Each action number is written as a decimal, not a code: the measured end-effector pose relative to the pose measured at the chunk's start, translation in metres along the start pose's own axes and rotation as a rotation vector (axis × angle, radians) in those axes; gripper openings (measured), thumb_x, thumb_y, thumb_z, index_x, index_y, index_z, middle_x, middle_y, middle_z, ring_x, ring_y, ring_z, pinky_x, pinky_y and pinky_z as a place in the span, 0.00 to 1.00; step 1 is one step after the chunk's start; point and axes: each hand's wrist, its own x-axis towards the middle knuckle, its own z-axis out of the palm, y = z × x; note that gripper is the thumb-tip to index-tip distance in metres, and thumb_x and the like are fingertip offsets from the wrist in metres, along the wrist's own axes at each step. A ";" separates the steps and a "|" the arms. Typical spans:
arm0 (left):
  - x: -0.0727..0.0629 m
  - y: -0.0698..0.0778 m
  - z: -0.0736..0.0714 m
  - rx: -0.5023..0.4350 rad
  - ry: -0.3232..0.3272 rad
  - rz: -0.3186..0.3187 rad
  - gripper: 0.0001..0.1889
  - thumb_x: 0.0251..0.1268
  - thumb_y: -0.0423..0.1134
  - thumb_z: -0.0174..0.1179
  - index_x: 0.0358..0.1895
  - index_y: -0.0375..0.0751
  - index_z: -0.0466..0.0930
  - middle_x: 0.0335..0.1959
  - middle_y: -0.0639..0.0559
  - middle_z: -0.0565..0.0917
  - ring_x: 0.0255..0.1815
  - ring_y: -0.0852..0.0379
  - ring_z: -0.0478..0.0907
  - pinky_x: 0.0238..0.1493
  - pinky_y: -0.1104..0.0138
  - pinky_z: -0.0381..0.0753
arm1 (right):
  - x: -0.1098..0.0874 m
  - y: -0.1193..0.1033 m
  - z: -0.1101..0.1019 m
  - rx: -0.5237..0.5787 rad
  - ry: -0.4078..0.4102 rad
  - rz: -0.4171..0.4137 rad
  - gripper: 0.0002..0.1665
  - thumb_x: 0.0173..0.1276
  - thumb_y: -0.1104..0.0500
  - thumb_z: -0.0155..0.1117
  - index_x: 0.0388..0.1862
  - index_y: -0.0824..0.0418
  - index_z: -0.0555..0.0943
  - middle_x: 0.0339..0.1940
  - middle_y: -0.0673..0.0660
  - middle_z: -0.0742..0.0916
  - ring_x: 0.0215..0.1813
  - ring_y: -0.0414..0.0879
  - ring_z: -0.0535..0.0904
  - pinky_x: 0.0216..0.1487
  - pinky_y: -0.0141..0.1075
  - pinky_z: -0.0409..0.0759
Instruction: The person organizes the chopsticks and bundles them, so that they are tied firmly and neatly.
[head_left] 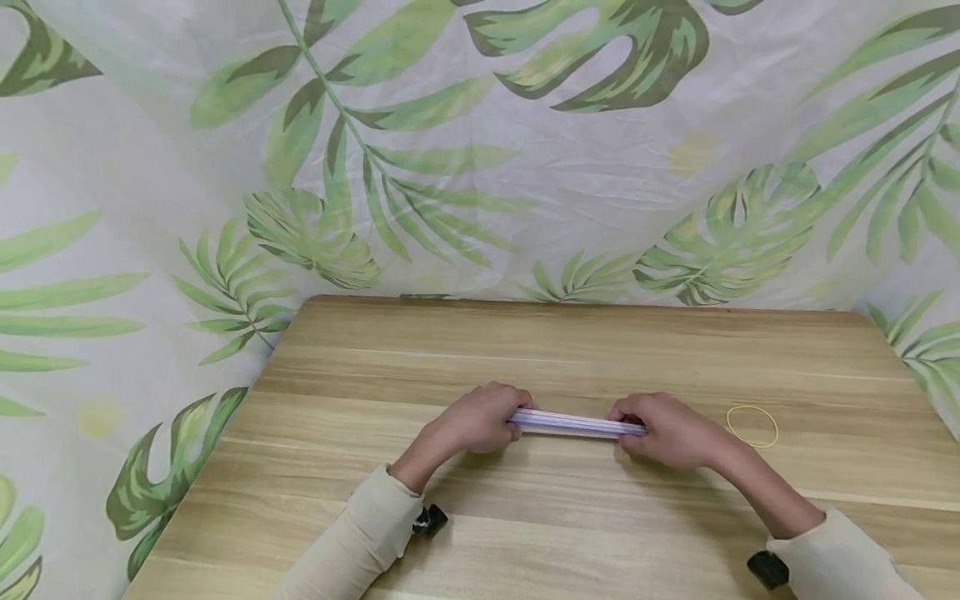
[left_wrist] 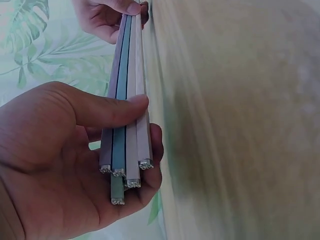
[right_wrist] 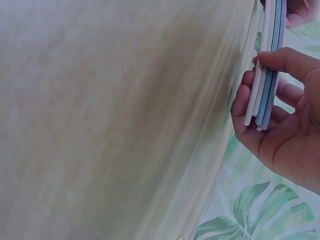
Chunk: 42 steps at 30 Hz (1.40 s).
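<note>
A bundle of slim, straight pastel sticks (head_left: 570,424) spans level between my two hands, over the middle of the table. My left hand (head_left: 483,417) pinches one end, thumb across the top and fingers underneath. In the left wrist view, the mauve, teal and pale pink sticks (left_wrist: 131,155) lie side by side, with a greenish stick (left_wrist: 117,192) below them. Their silvery, crinkled ends stick out unevenly past my thumb. My right hand (head_left: 667,429) grips the other end the same way; in the right wrist view those stick ends (right_wrist: 262,112) are plain and slightly staggered.
To the right of my right hand, a thin yellow rubber band (head_left: 777,427) lies on the wood-grain table (head_left: 525,533). A leaf-printed cloth (head_left: 450,208) hangs behind the table's far edge. Dark wrist cameras (head_left: 431,521) sit at both sleeves.
</note>
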 end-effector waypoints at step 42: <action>-0.001 0.011 -0.001 0.056 0.254 -0.023 0.06 0.60 0.37 0.77 0.33 0.47 0.88 0.27 0.56 0.86 0.26 0.60 0.74 0.31 0.67 0.74 | -0.007 -0.010 -0.005 0.092 0.200 0.049 0.10 0.67 0.65 0.74 0.46 0.53 0.90 0.38 0.46 0.91 0.39 0.35 0.81 0.42 0.32 0.80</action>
